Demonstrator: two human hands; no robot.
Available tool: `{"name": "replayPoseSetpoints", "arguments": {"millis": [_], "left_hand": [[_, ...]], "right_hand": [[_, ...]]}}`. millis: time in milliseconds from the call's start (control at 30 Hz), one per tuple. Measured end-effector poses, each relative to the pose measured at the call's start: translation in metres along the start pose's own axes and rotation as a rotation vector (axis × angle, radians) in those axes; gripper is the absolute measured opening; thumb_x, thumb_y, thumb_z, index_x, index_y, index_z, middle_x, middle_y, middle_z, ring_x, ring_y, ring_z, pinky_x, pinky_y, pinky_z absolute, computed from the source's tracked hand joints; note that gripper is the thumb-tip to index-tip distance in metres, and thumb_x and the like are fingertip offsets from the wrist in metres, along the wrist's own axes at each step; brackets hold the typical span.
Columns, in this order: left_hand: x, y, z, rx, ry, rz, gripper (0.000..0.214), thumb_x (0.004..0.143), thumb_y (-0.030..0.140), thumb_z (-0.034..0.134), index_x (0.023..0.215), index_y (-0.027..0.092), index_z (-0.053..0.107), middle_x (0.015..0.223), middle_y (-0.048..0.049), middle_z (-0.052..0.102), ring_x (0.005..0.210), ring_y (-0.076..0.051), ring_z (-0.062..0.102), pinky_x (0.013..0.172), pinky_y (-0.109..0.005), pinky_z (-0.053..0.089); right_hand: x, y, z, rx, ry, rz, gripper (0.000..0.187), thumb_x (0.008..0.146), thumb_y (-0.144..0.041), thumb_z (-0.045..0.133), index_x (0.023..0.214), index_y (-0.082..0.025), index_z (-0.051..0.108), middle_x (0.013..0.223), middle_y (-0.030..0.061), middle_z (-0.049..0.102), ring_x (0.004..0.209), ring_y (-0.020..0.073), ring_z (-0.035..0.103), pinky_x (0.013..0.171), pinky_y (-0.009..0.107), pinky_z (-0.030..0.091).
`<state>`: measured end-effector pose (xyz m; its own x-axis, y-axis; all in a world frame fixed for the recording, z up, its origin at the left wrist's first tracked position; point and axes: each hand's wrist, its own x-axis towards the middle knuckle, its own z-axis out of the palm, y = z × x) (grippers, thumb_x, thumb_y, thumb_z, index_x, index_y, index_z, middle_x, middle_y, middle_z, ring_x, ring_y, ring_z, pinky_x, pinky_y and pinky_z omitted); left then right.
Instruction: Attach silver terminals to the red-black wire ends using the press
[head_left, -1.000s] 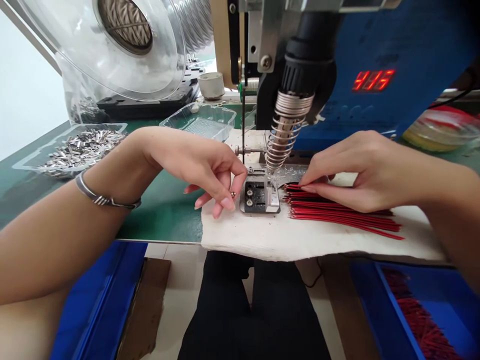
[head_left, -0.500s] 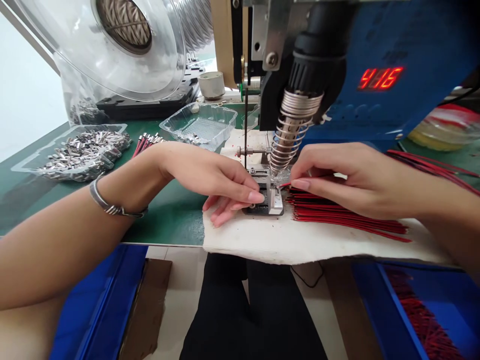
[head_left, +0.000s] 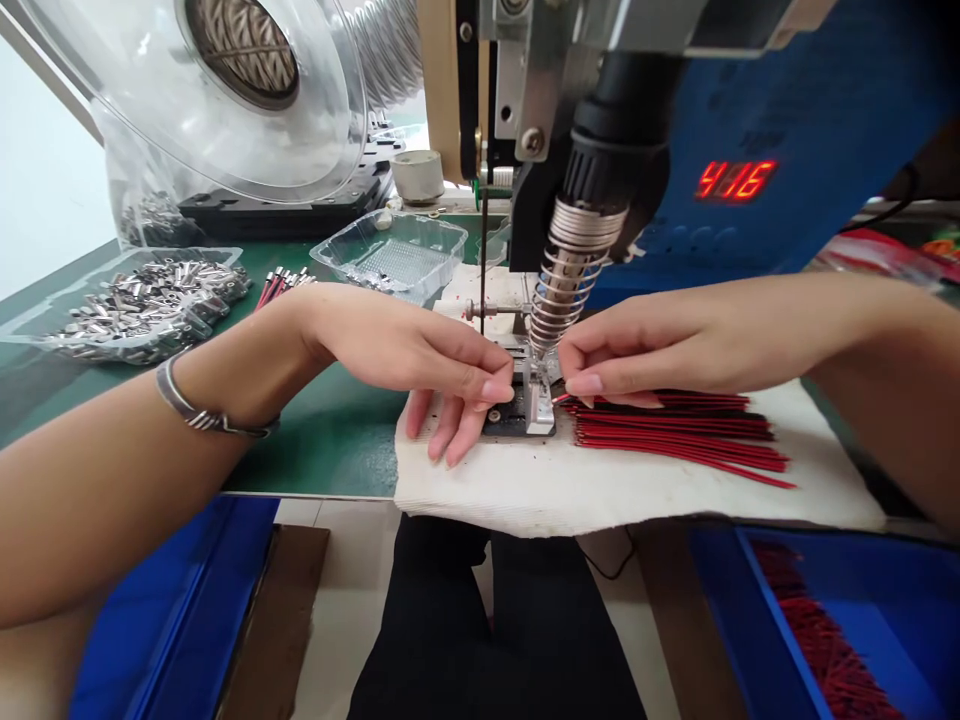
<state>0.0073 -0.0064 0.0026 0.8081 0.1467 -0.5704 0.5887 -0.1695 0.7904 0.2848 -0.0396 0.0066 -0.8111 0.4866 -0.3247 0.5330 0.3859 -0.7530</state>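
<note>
The left grip (head_left: 431, 355) is at the near left side of a black fixture (head_left: 517, 421), its thumb and forefinger drawn close together and the other fingers hanging loosely below; whether the tips fully meet, or have hold of anything, I cannot tell; the right grip (head_left: 652, 345) is pinched shut, thumb against fingertips, on a thin red wire (head_left: 562, 399), whose tip pokes out leftward from it toward the small metal block (head_left: 540, 410) on the fixture, between the two grips; I cannot tell whether tip and block touch; just above that gap hangs a soldering iron (head_left: 571, 265) wrapped in a coil spring; below the right grip a row of red and black wires (head_left: 675, 440) lies on a white cloth (head_left: 525, 497) covering part of the green desk (head_left: 322, 455); beyond the left grip is a clear tray (head_left: 461, 240), and behind its wrist are metal-tipped red wires (head_left: 277, 288); farther left, a second tray (head_left: 22, 326) is heaped with small metal parts (head_left: 150, 300); above the right grip, a blue machine (head_left: 697, 110) shows 416 in red digits
</note>
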Motion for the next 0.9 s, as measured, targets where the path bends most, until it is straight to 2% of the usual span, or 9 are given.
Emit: {"name": "replayPoseSetpoints", "arguments": {"millis": [167,267,400,567,733,900], "left_hand": [[-0.002,0.002,-0.001,-0.044,0.029,-0.024,0.045,0.106,0.057,0.082,0.085,0.022,0.063,0.089,-0.01,0.087,0.083,-0.026,0.083,0.067,-0.028,0.065],[-0.001,0.002,-0.001,-0.056,0.048,-0.035,0.048,0.105,0.062,0.081,0.083,0.023,0.063,0.082,-0.0085,0.085,0.078,-0.025,0.081,0.067,-0.029,0.064],[0.001,0.003,-0.002,-0.014,0.011,-0.052,0.058,0.102,0.07,0.08,0.073,0.023,0.065,0.076,-0.0109,0.083,0.07,-0.024,0.076,0.066,-0.031,0.065],[0.002,0.004,-0.003,0.031,-0.022,-0.019,0.068,0.105,0.073,0.076,0.062,0.023,0.058,0.074,-0.0122,0.082,0.07,-0.022,0.073,0.071,-0.029,0.066],[-0.001,0.006,-0.002,-0.019,0.003,-0.045,0.06,0.109,0.071,0.07,0.074,0.022,0.064,0.088,-0.0117,0.087,0.079,-0.023,0.079,0.066,-0.025,0.063],[-0.003,0.007,-0.001,-0.063,0.049,-0.049,0.055,0.104,0.071,0.077,0.083,0.022,0.068,0.091,-0.011,0.086,0.082,-0.025,0.081,0.07,-0.028,0.065]], "right_hand": [[0.005,0.017,0.018,0.074,0.206,-0.124,0.051,0.114,-0.071,0.065,0.096,-0.023,0.067,0.071,-0.0071,0.053,0.062,0.011,0.042,0.058,0.031,0.033],[0.007,0.02,0.027,0.111,0.334,-0.196,0.048,0.115,-0.066,0.068,0.093,-0.022,0.066,0.069,-0.0087,0.049,0.061,0.0101,0.039,0.058,0.031,0.032],[0.007,0.02,0.032,0.091,0.468,-0.275,0.046,0.112,-0.063,0.073,0.09,-0.023,0.065,0.066,-0.01,0.048,0.058,0.0103,0.038,0.056,0.031,0.033],[0.006,0.019,0.036,-0.019,0.456,-0.243,0.039,0.114,-0.057,0.069,0.093,-0.024,0.068,0.063,-0.0083,0.055,0.055,0.0124,0.042,0.054,0.033,0.034],[0.006,0.02,0.037,-0.112,0.475,-0.247,0.035,0.113,-0.054,0.066,0.094,-0.024,0.069,0.067,-0.0053,0.062,0.057,0.014,0.048,0.056,0.032,0.037],[0.006,0.023,0.038,-0.174,0.486,-0.26,0.032,0.116,-0.047,0.061,0.096,-0.023,0.069,0.066,-0.006,0.061,0.056,0.0127,0.048,0.055,0.03,0.037]]}}
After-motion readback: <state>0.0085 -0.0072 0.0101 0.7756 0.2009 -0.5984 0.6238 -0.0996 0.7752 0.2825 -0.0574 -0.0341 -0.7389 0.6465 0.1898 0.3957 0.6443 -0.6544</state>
